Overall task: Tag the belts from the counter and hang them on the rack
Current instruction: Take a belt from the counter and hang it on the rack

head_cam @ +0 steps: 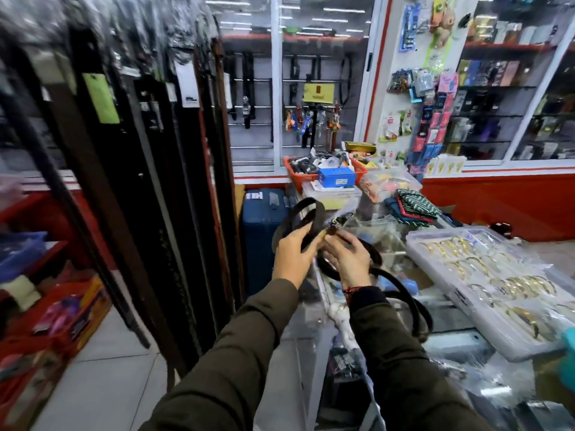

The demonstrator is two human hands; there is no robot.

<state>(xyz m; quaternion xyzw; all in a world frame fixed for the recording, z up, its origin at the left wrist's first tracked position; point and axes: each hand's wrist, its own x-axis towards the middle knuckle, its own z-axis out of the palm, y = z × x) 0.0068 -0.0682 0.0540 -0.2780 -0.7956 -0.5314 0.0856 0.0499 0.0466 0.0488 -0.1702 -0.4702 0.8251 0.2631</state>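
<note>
A black belt (314, 213) loops above and between my hands at the counter's left end. My left hand (294, 255) grips its strap near the gold buckle (323, 235). My right hand (350, 259) holds the belt just right of the buckle, fingers curled around it. The belt's tail (413, 301) trails down over the glass counter (448, 309) to the right. The rack (130, 169) on the left carries several dark belts hanging straight down, some with paper tags, one of them green (101, 98).
A clear tray of gold bangles (485, 275) lies on the counter at right. An orange basket (323, 174) with a blue box, folded cloth (413, 206) and a blue suitcase (263, 225) stand behind. Red bins of goods sit at lower left; tiled floor lies between rack and counter.
</note>
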